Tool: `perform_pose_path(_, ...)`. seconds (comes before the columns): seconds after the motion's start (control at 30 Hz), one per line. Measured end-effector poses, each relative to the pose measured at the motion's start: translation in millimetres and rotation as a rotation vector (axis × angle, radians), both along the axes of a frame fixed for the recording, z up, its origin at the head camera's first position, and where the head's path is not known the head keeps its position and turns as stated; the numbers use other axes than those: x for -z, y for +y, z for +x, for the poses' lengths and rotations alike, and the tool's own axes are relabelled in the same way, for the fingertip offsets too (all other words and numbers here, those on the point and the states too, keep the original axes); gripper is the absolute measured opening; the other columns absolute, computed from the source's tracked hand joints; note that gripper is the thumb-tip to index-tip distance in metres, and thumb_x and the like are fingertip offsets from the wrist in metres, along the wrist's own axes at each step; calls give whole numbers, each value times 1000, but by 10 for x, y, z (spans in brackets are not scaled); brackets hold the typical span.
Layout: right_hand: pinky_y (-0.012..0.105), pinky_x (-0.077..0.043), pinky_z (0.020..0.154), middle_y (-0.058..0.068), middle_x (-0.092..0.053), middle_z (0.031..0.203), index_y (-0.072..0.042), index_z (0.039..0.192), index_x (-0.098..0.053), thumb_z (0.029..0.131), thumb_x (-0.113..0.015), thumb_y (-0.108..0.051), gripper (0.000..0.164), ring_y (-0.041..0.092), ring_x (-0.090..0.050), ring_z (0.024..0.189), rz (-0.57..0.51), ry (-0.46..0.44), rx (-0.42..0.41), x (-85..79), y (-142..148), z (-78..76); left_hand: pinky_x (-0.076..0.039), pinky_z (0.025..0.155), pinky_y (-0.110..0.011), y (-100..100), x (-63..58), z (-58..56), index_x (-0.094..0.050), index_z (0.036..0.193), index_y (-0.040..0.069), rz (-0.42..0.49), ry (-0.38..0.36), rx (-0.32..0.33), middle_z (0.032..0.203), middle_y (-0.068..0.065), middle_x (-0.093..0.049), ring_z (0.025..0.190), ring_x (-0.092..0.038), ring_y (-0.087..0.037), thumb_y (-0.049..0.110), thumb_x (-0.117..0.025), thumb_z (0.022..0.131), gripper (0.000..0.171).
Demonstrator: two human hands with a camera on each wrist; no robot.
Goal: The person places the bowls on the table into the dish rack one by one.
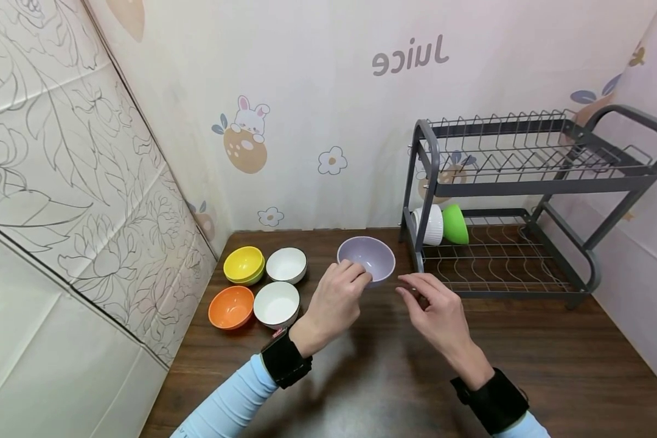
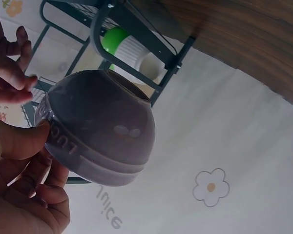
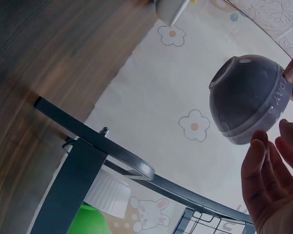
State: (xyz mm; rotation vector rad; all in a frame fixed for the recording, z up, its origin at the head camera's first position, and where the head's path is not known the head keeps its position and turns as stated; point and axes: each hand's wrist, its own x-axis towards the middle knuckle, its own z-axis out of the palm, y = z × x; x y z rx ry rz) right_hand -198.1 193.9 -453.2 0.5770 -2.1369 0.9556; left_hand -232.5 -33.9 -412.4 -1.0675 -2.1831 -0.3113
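A lavender bowl (image 1: 369,254) is held up over the table by my left hand (image 1: 336,295), whose thumb and fingers pinch its near rim. In the left wrist view the bowl (image 2: 97,129) shows raised lettering near its rim, with the thumb pressed on it. My right hand (image 1: 435,310) is just right of the bowl, its fingers loosely bent and holding nothing. From the right wrist view, those fingers (image 3: 256,161) come close below the bowl (image 3: 251,97).
A grey two-tier dish rack (image 1: 525,188) stands at the right, with a white cup (image 1: 434,226) and a green bowl (image 1: 455,225) on its lower tier. To the left are yellow (image 1: 243,263), orange (image 1: 231,308) and two white bowls (image 1: 276,303).
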Motion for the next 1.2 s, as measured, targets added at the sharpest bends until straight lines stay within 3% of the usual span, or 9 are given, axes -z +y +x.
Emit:
perform_pose_path(0.27,16,-47,58,9,-67,122,-4,118,-78,80,-87,7,41,10,-61,74,48,32,-61,9,1,-9,-44,70,-30,97,-17,68,-76,97,9,-28,2,52,94,0,-65,90,-59,-20,-10,-69,81,27)
perform_pose_path(0.4,17,-48,64,9,-69,119,-4,117,-78,100,-75,-17,22,11,-61,75,78,46,-87,34,22,-12,-43,70,-30,131,-16,88,-75,97,11,-46,19,68,94,0,-65,90,-59,-19,-8,-67,84,24)
perform_pose_path(0.5,21,-52,71,8,-70,115,-3,114,-79,106,-65,-29,31,16,-65,82,95,65,-84,50,39,-11,-43,70,-30,147,-10,94,-74,96,11,-60,29,71,94,0,-64,90,-58,-19,-8,-67,84,23)
perform_pose_path(0.6,30,-55,73,9,-70,112,-3,117,-80,98,-75,-10,21,22,-67,87,140,90,-79,55,63,-12,-43,71,-29,156,-8,95,-74,97,12,-79,36,66,95,1,-64,91,-59,-19,-8,-68,83,25)
perform_pose_path(0.7,40,-56,73,11,-69,112,-5,119,-79,85,-77,7,37,26,-68,90,202,100,-84,49,99,-5,-43,71,-29,163,-10,94,-75,100,12,-96,35,69,98,1,-66,94,-59,-19,-8,-67,83,27)
perform_pose_path(0.73,42,-56,73,12,-68,112,-5,120,-79,86,-77,7,36,27,-67,90,219,100,-87,45,112,-2,-43,72,-29,166,-12,95,-75,101,12,-101,35,71,99,1,-66,95,-59,-19,-7,-66,83,28)
perform_pose_path(0.83,46,-56,73,13,-67,112,-4,118,-79,102,-67,-9,21,30,-67,93,245,110,-91,40,149,11,-43,73,-29,179,-8,87,-76,103,13,-105,43,88,101,1,-66,97,-60,-19,-7,-65,85,28)
perform_pose_path(0.93,45,-55,71,14,-68,111,-3,116,-79,112,-50,-27,38,30,-67,91,247,164,-73,47,176,21,-43,74,-28,193,0,76,-76,106,12,-103,67,110,103,1,-66,99,-60,-18,-5,-66,87,28)
perform_pose_path(1.2,38,-53,70,16,-69,106,-2,111,-79,111,-55,-28,35,27,-66,85,191,324,-20,78,268,15,-45,78,-27,284,-39,23,-76,108,13,-86,113,180,110,1,-66,106,-60,-16,-3,-67,91,25)
